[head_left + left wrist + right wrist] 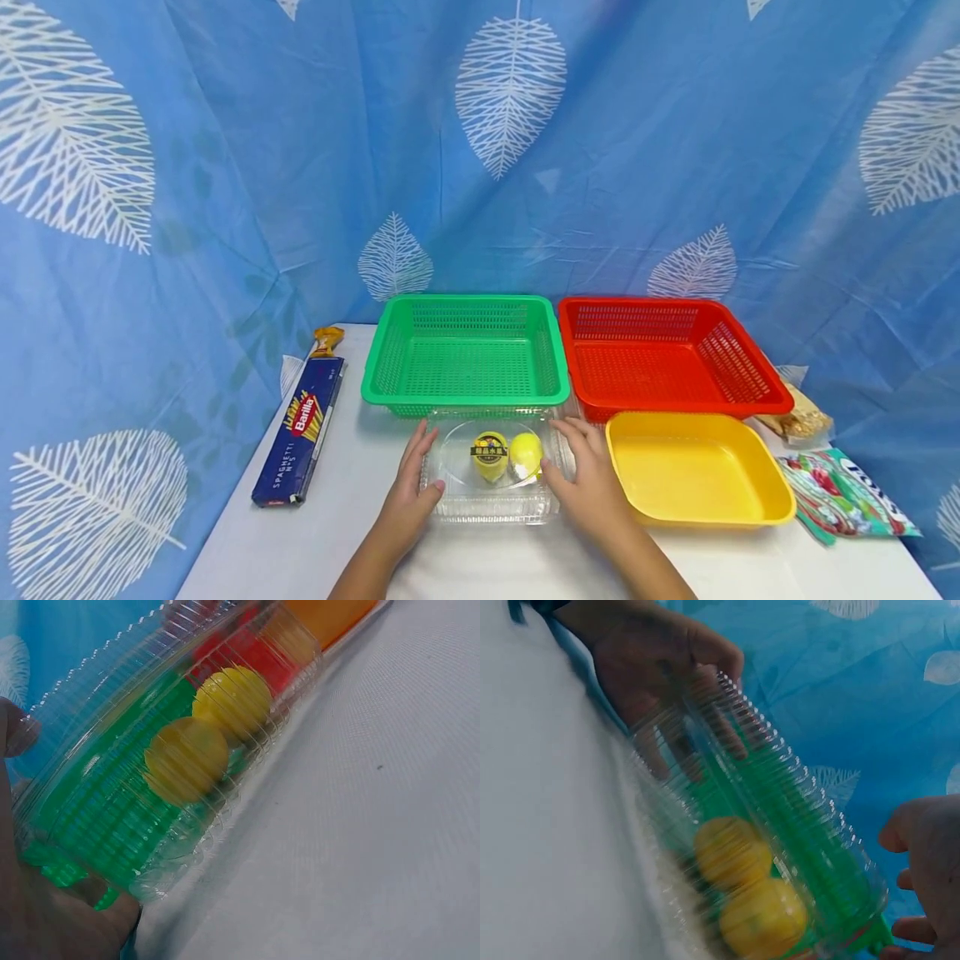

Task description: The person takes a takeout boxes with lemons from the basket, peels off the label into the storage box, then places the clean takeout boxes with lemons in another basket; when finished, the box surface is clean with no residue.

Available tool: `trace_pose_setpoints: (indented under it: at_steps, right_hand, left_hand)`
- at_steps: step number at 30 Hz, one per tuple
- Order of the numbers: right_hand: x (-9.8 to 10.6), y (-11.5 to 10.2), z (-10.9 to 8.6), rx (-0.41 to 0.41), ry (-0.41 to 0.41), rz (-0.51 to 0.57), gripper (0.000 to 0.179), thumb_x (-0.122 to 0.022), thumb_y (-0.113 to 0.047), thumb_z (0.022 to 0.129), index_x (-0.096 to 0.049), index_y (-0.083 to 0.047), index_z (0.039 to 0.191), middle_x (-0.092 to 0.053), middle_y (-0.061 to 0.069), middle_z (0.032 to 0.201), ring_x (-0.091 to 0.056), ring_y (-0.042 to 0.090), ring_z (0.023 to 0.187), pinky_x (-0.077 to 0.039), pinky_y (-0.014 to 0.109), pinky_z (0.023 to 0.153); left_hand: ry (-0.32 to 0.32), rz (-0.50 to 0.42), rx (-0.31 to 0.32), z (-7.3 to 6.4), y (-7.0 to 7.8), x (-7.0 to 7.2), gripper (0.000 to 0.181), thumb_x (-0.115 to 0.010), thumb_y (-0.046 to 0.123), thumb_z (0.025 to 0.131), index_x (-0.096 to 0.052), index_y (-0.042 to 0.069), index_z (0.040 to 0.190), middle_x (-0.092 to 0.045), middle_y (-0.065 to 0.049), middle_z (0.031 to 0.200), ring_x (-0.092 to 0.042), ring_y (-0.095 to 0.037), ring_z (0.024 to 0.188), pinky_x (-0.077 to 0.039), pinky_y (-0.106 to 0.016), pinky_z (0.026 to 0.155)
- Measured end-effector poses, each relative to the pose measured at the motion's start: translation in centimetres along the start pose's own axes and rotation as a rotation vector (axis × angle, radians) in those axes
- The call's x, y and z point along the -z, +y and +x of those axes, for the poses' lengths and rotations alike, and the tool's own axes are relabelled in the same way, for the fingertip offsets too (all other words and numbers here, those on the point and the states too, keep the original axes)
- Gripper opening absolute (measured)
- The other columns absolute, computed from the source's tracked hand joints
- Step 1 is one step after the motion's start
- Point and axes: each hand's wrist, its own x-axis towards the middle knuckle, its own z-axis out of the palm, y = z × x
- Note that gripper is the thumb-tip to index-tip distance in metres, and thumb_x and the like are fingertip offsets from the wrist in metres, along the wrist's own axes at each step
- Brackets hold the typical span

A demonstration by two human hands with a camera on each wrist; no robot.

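A clear plastic clamshell box point(491, 508) lies in front of the green basket, with two round yellow fruits inside. A black-and-yellow label point(490, 451) overlaps the left fruit; the other fruit point(526, 456) sits beside it. My left hand point(408, 500) is at the box's left end, thumb at the near corner and fingers extended along the side. In the right wrist view, this hand's spread fingers point(696, 754) show through the clear plastic. My right hand point(588, 479) is at the right end, its thumb and fingers apart and the fingertips right at the edge.
A green basket point(465, 398) and a red basket point(675, 408) stand at the back. Right of the box is a yellow tray point(705, 515). A blue spaghetti box point(300, 433) and a small orange packet point(327, 340) lie left; a clear bag point(806, 417) and a colourful pouch point(847, 493) lie right.
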Motion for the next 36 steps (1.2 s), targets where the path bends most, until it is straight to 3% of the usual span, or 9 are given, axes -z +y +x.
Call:
trace_pose_setpoints:
  at_steps: [4,11,15,20,26,36]
  right_hand:
    - [-0.1,-1.4,0.9,0.058,0.060,-0.042,0.046,-0.080,-0.013,0.088,-0.068,-0.009,0.132,-0.065,0.009,0.132,-0.061,0.031,0.125,-0.050,0.057,0.108]
    - [-1.6,-3.6,2.2,0.012,-0.066,-0.026,0.031,-0.077,-0.012,0.090,-0.072,-0.009,0.121,-0.069,0.004,0.106,-0.068,0.013,0.089,-0.063,0.030,0.080]
    - [-2.6,-3.9,2.6,-0.015,-0.101,-0.128,0.034,-0.079,-0.019,0.090,-0.072,-0.009,0.121,-0.068,0.005,0.103,-0.064,0.014,0.087,-0.060,0.033,0.078]
    - [-3.2,-3.8,2.6,-0.009,-0.089,-0.222,0.032,-0.081,-0.023,0.088,-0.073,-0.008,0.116,-0.067,0.003,0.098,-0.062,0.014,0.085,-0.059,0.035,0.077]
    - [-3.3,-3.6,2.5,0.043,-0.068,-0.257,0.015,-0.082,-0.020,0.085,-0.074,-0.008,0.091,-0.060,-0.001,0.086,-0.053,0.012,0.074,-0.051,0.029,0.067]
    - [-3.7,-3.4,2.5,0.087,-0.037,-0.283,0.009,-0.082,-0.018,0.082,-0.074,-0.015,0.082,-0.060,-0.007,0.080,-0.053,0.009,0.075,-0.051,0.028,0.067]
  left_hand:
    - [0.004,0.006,0.002,-0.1,0.0,0.0,0.083,-0.056,-0.002,0.090,-0.029,0.017,0.166,-0.002,-0.005,0.178,0.000,-0.039,0.163,-0.006,-0.074,0.123]
    - [0.011,0.021,-0.038,-0.2,-0.3,-0.2,0.081,-0.058,0.001,0.090,-0.030,0.014,0.165,-0.004,-0.011,0.177,-0.001,-0.046,0.161,-0.005,-0.079,0.120]
    - [0.014,0.023,-0.063,-0.3,-0.4,-0.3,0.080,-0.059,0.003,0.091,-0.030,0.012,0.165,-0.005,-0.013,0.177,-0.002,-0.047,0.161,-0.005,-0.079,0.119]
    - [0.020,0.038,-0.088,-0.2,-0.3,-0.3,0.078,-0.061,0.005,0.092,-0.032,0.011,0.164,-0.007,-0.016,0.176,-0.004,-0.048,0.160,-0.006,-0.080,0.118]
    - [0.020,0.044,-0.101,-0.2,-0.3,-0.3,0.077,-0.061,0.005,0.093,-0.032,0.009,0.164,-0.008,-0.016,0.176,-0.006,-0.048,0.160,-0.008,-0.080,0.118]
    - [0.031,0.069,-0.100,-0.1,-0.1,-0.2,0.080,-0.061,0.004,0.089,-0.033,0.009,0.164,-0.010,-0.016,0.176,-0.007,-0.048,0.160,-0.009,-0.079,0.118]
